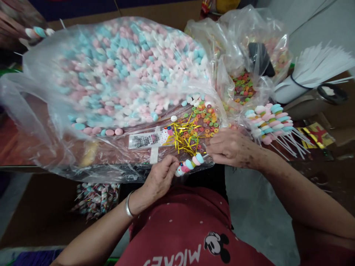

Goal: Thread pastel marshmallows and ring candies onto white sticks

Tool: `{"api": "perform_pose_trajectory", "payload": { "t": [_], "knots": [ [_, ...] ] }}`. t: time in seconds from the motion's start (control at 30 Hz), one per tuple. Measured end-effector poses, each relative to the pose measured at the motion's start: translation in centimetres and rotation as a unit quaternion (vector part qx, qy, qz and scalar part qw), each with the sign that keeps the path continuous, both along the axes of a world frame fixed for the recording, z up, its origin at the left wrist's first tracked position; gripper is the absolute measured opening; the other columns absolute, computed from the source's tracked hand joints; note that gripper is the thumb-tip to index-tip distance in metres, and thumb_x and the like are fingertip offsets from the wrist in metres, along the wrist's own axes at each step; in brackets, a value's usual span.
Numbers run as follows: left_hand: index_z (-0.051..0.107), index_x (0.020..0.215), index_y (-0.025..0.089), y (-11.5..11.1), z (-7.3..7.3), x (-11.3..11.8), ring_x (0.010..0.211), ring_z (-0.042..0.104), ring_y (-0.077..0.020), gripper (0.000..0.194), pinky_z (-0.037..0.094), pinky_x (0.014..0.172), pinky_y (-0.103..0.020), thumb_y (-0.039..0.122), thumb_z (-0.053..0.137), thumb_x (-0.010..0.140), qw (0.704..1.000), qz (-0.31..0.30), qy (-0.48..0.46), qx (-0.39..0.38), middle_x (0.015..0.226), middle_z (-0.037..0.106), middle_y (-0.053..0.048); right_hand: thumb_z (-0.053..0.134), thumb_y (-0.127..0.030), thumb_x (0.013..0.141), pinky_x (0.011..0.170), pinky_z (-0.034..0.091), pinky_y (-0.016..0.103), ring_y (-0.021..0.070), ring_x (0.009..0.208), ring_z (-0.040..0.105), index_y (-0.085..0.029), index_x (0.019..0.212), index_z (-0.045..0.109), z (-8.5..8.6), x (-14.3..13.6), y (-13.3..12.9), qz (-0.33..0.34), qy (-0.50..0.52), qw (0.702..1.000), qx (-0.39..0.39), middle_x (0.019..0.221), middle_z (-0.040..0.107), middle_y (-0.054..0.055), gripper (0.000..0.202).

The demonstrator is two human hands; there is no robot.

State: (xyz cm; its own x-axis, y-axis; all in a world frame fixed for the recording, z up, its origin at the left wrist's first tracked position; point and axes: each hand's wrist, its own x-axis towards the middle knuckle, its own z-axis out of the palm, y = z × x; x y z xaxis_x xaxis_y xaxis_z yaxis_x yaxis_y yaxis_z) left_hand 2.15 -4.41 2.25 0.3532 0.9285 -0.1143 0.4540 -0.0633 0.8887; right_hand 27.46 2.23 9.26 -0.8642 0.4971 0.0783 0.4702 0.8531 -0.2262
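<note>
Nearest the body, the candy skewer [190, 163] lies between the two hands, just off the near edge of the surface [11, 147]. Its long axis slants from the left hand [159, 177], at the nearer end, rightward and slightly away to the right hand [234, 147]. The left fingers pinch the nearer end; the right fingers are drawn together at the farther end, though whether they grip its stick cannot be told. Both hands are close, the left clearly touching. Just beyond the skewer lie gold strips [184, 136], with ring-shaped candies [205, 118] past them. Farther off, a large plastic bag of marshmallows [133, 66] spreads leftward, and a cup of white sticks [291, 87] stands rightward.
</note>
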Motion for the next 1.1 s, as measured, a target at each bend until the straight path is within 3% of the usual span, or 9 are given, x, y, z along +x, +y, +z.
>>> {"api": "perform_pose_trajectory", "payload": {
  "t": [0.13, 0.23, 0.3, 0.4, 0.47, 0.57, 0.77, 0.97, 1.1],
  "knots": [
    [0.054, 0.09, 0.02, 0.0, -0.6, -0.3, 0.066, 0.054, -0.013, 0.017, 0.042, 0.064, -0.024, 0.029, 0.04, 0.094, 0.996, -0.003, 0.019, 0.088, 0.079, 0.062, -0.002, 0.042, -0.014, 0.091, 0.065, 0.03, 0.028, 0.0116, 0.063, 0.043, -0.017, 0.064, 0.057, -0.1, -0.5, 0.0, -0.018, 0.008, 0.998, -0.053, 0.063, 0.056, -0.001, 0.03],
    [0.054, 0.089, 0.02, 0.1, -0.9, -0.3, 0.065, 0.053, -0.0132, 0.017, 0.042, 0.064, -0.025, 0.03, 0.041, 0.094, 0.996, -0.002, 0.014, 0.088, 0.077, 0.06, -0.001, 0.044, -0.015, 0.089, 0.065, 0.03, 0.027, 0.0116, 0.063, 0.043, -0.017, 0.064, 0.057, -0.8, -1.2, -0.1, -0.02, 0.018, 0.997, -0.075, 0.063, 0.056, -0.001, 0.028],
    [0.051, 0.086, 0.02, 0.0, -0.8, -0.5, 0.06, 0.049, -0.0121, 0.02, 0.041, 0.06, -0.024, 0.034, 0.041, 0.095, 1.0, 0.001, -0.007, 0.026, 0.07, 0.055, 0.001, 0.044, -0.017, 0.09, 0.065, 0.029, 0.027, 0.0117, 0.063, 0.042, -0.017, 0.065, 0.057, -1.2, -1.5, -0.2, -0.02, 0.029, 0.997, -0.066, 0.063, 0.054, -0.001, 0.028],
    [0.048, 0.092, 0.019, 0.0, -0.3, -1.0, 0.058, 0.05, -0.0106, 0.024, 0.04, 0.055, -0.022, 0.044, 0.048, 0.092, 0.987, -0.013, -0.092, -0.132, 0.071, 0.054, 0.003, 0.042, -0.018, 0.093, 0.065, 0.029, 0.027, 0.0116, 0.063, 0.042, -0.017, 0.067, 0.058, -1.1, -1.3, 0.1, -0.029, 0.041, 0.997, -0.064, 0.063, 0.053, -0.002, 0.03],
    [0.048, 0.094, 0.018, 0.1, 0.1, -1.5, 0.057, 0.051, -0.0097, 0.031, 0.04, 0.054, -0.021, 0.046, 0.06, 0.085, 0.966, -0.053, -0.13, -0.218, 0.071, 0.055, 0.003, 0.042, -0.019, 0.095, 0.065, 0.029, 0.027, 0.0119, 0.064, 0.043, -0.017, 0.071, 0.06, -0.8, -1.0, 0.4, -0.023, 0.038, 0.997, -0.062, 0.064, 0.053, -0.002, 0.03],
    [0.053, 0.091, 0.016, 0.4, 0.3, -2.0, 0.051, 0.044, -0.0076, 0.035, 0.035, 0.049, -0.019, 0.044, 0.069, 0.078, 0.945, -0.116, -0.118, -0.281, 0.063, 0.05, 0.006, 0.042, -0.022, 0.097, 0.068, 0.029, 0.028, 0.0138, 0.07, 0.043, -0.018, 0.079, 0.064, -0.2, -0.6, 1.0, 0.006, 0.037, 0.999, -0.029, 0.069, 0.056, 0.0, 0.028],
    [0.059, 0.087, 0.015, 0.5, -1.0, -2.5, 0.061, 0.042, -0.0086, 0.029, 0.034, 0.056, -0.02, 0.042, 0.068, 0.079, 0.976, -0.13, -0.072, -0.16, 0.067, 0.049, 0.005, 0.042, -0.023, 0.098, 0.07, 0.027, 0.032, 0.0172, 0.074, 0.038, -0.02, 0.081, 0.065, 0.5, -0.5, 1.4, 0.046, 0.013, 0.998, 0.047, 0.074, 0.056, 0.002, 0.029],
    [0.06, 0.095, 0.015, 0.1, -2.4, -3.9, 0.053, 0.046, -0.0085, 0.033, 0.036, 0.052, -0.019, 0.042, 0.068, 0.079, 0.963, -0.134, -0.099, -0.214, 0.059, 0.053, 0.005, 0.042, -0.021, 0.097, 0.073, 0.028, 0.034, 0.0172, 0.075, 0.038, -0.019, 0.08, 0.063, 0.8, -0.5, 0.8, 0.029, -0.002, 1.0, 0.01, 0.074, 0.057, 0.002, 0.027],
    [0.06, 0.096, 0.014, 0.2, -2.3, -3.9, 0.053, 0.045, -0.0082, 0.034, 0.035, 0.052, -0.019, 0.041, 0.071, 0.077, 0.961, -0.12, -0.119, -0.218, 0.061, 0.052, 0.005, 0.044, -0.018, 0.096, 0.071, 0.027, 0.034, 0.0168, 0.073, 0.037, -0.018, 0.074, 0.06, 1.0, -0.7, 0.8, 0.029, -0.002, 0.999, 0.022, 0.071, 0.056, 0.002, 0.028]
  ]
}}
